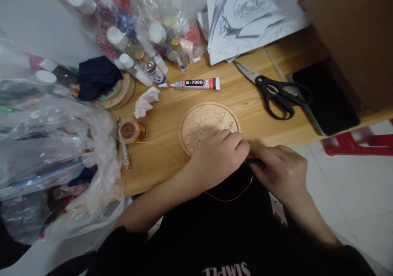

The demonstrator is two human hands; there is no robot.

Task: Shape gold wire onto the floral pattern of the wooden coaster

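While I watch through the head camera from my distant post, both hands meet at the near edge of the wooden table (162, 124). Left hand (217, 153): palm down, fingers curled, lying across the lower part of a round wooden disc (206, 118). Its fingertips are hidden from me, so I cannot tell what they grip, or whether they grip at all. Right hand (281, 165): just beside the left, thumb and fingers drawn together on a slim dark tool (254, 160); I cannot make out its kind.

The disc lies flat near the table's front edge, its face bearing a line drawing of flowers, with a small yellow touch on the right side. I note a gold wire (227, 200) sagging in a loop below the two hands, against a black shirt (227, 231).

To the disc's left I log a spool of gold wire (129, 131) and a crumpled white tissue (146, 102). Behind the disc lies a glue tube (196, 84) marked B-7000. Off to the right: open black-handled scissors (267, 84), handles against a dark phone (327, 98). Farther back, a pile of printed sheets (245, 18).
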